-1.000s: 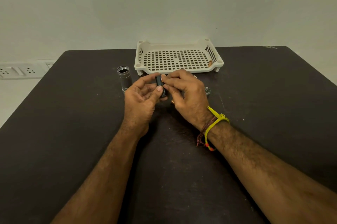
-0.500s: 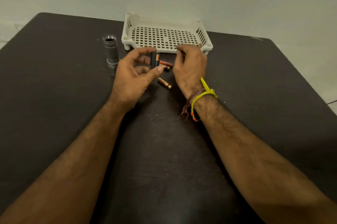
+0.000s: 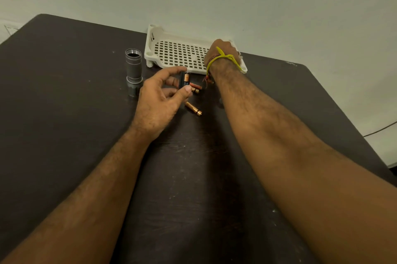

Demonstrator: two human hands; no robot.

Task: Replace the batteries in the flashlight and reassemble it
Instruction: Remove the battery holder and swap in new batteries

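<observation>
Your flashlight body (image 3: pixel 133 71) stands open and empty-looking on the bench (image 3: pixel 64 113); your left hand (image 3: pixel 160 100) fingers pinch the battery holder (image 3: pixel 184 80), loose batteries (image 3: pixel 193 108) beside it. Your right hand (image 3: pixel 221 51) reaches into the tray (image 3: pixel 171 53), fingers hidden; loading and reassembly remain

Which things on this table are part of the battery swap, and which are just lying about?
Part of the job:
flashlight body, standing open
battery holder in the left hand
loose batteries
white tray, under the right hand

Lying about:
black cable
</observation>
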